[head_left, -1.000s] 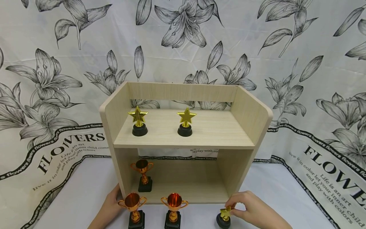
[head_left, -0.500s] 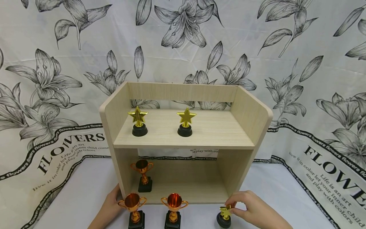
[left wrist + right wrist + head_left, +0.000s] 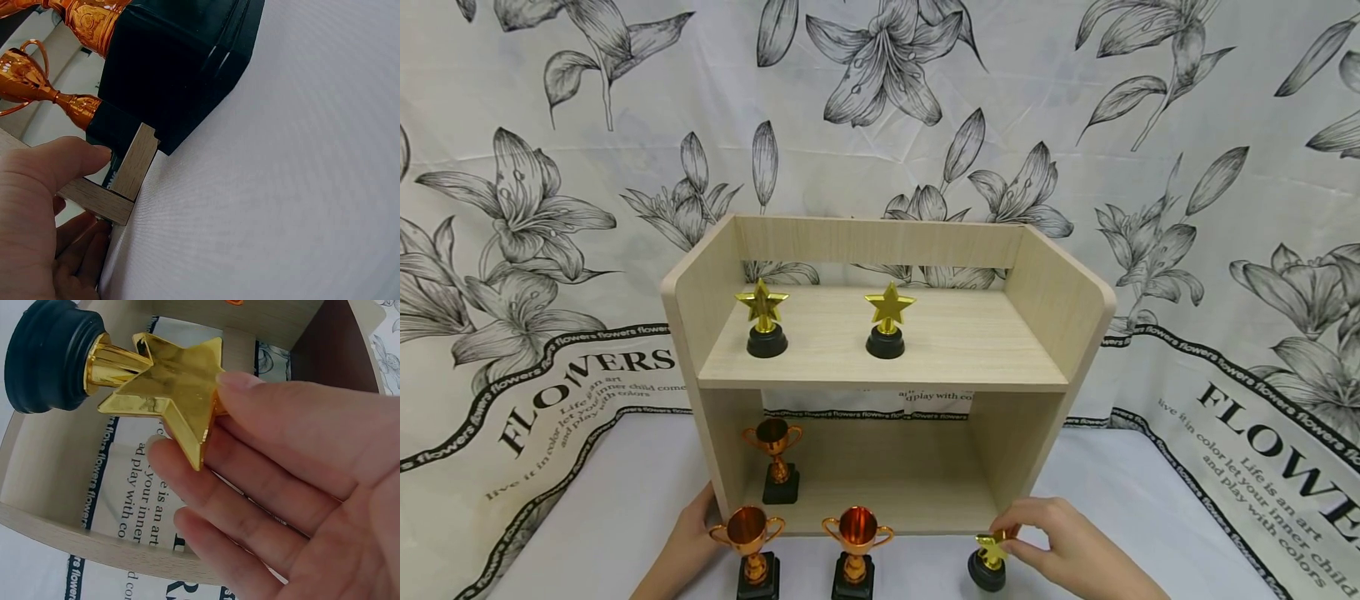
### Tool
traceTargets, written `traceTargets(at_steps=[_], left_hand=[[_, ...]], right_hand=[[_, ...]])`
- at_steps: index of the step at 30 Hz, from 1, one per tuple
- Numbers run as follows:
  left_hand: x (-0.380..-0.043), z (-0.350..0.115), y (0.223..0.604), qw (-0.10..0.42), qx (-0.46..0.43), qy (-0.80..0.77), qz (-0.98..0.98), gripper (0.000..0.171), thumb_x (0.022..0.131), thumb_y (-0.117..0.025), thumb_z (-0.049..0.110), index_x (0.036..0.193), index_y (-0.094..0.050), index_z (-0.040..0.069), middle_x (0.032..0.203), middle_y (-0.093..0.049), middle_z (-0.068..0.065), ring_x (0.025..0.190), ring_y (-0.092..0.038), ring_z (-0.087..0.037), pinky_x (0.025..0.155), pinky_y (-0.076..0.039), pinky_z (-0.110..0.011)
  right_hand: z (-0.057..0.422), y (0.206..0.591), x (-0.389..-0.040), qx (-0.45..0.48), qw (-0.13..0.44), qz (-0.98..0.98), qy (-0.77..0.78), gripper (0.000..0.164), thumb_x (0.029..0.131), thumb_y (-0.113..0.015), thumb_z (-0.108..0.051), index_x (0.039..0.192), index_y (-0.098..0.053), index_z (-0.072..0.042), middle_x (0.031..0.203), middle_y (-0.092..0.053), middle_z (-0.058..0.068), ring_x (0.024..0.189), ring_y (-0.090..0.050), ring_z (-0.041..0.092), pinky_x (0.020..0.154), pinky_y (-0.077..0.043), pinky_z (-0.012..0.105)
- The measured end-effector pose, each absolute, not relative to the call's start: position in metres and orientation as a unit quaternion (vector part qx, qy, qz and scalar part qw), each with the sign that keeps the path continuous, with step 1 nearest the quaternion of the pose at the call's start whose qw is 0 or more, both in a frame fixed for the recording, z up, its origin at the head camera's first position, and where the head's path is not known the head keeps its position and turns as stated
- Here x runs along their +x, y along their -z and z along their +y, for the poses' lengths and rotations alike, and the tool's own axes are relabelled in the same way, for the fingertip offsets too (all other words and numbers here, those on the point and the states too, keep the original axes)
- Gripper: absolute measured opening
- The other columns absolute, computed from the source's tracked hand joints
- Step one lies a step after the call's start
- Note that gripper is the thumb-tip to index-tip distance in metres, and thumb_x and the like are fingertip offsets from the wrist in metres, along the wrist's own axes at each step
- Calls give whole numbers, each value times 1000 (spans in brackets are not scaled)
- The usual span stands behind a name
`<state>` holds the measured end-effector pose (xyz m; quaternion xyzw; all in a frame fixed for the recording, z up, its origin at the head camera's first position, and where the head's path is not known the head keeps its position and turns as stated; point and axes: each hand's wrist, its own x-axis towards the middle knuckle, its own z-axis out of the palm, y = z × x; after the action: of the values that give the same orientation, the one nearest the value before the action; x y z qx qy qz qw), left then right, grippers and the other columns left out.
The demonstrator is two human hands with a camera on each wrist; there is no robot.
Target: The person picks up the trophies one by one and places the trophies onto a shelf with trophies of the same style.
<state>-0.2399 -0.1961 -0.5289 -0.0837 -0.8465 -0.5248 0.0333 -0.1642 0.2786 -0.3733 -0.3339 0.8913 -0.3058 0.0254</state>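
Note:
My right hand [image 3: 1067,542] pinches a gold star trophy [image 3: 178,381] by its star, thumb on one side and fingers behind. The trophy's round black base [image 3: 987,573] hangs tilted toward me, just in front of the shelf's lower right corner. My left hand [image 3: 688,537] grips the lower left side panel of the small wooden shelf [image 3: 880,385]; in the left wrist view its thumb [image 3: 78,156] lies inside the panel and the other fingers outside. Near that hand stands a bronze cup trophy [image 3: 752,542] on a square black base, with another cup trophy [image 3: 855,546] to its right.
Two gold star trophies, one at left [image 3: 763,321] and one near the middle [image 3: 889,321], stand on the upper board. Inside the lower compartment, at the left, is a bronze cup trophy [image 3: 778,467]. White cloth [image 3: 617,483] covers the table; a flower-printed curtain [image 3: 880,167] hangs behind.
My right hand and the star trophy have shifted up very slightly, and the trophy's star has tipped a little. The left hand, shelf and other trophies stay put.

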Motion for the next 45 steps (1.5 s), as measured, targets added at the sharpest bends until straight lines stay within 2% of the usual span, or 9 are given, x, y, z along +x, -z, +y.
traceTargets(at_steps=[12, 18, 25, 32, 42, 45], left_hand=[[-240, -197, 526, 24, -83, 522, -849, 82, 83, -70, 36, 146, -27, 7, 142, -39, -22, 131, -34, -43, 100, -31, -62], [-240, -197, 526, 31, -86, 517, -851, 80, 83, -70, 34, 146, -29, 6, 141, -42, -22, 129, -37, -42, 99, -33, -61], [-240, -197, 526, 27, -86, 518, -851, 81, 82, -70, 35, 146, -28, 6, 141, -41, -22, 130, -36, -43, 99, -33, -62], [-240, -197, 526, 29, -85, 517, -851, 82, 83, -70, 36, 146, -28, 5, 141, -41, -23, 130, -35, -44, 99, -31, -63], [-238, -196, 526, 44, -91, 511, -854, 83, 82, -71, 34, 145, -29, 2, 140, -42, -25, 128, -36, -46, 98, -29, -66], [-238, -196, 525, 43, -87, 509, -855, 83, 81, -71, 35, 145, -29, 2, 139, -42, -25, 128, -36, -46, 99, -31, -65]], right_hand=[[277, 377, -164, -352, -36, 880, 316, 11, 89, -64, -18, 99, -68, -20, 92, -64, -11, 82, -59, 3, 68, -53, 23], [275, 377, -163, -361, -85, 875, 312, 14, 87, -66, -12, 99, -67, -20, 92, -64, -12, 79, -58, 2, 66, -52, 21], [274, 379, -164, -391, -153, 849, 322, 24, 84, -68, -2, 102, -67, -18, 93, -65, -10, 79, -58, 2, 66, -47, 13], [272, 378, -165, -406, -200, 835, 313, 31, 79, -71, 4, 104, -66, -14, 93, -66, -6, 81, -59, 4, 68, -46, 12], [269, 376, -162, -369, -229, 848, 304, 40, 79, -70, 4, 111, -64, -19, 99, -65, -8, 86, -59, 4, 73, -46, 13], [268, 375, -162, -371, -243, 842, 306, 42, 78, -69, 7, 112, -65, -18, 100, -65, -6, 88, -58, 6, 74, -46, 14]])
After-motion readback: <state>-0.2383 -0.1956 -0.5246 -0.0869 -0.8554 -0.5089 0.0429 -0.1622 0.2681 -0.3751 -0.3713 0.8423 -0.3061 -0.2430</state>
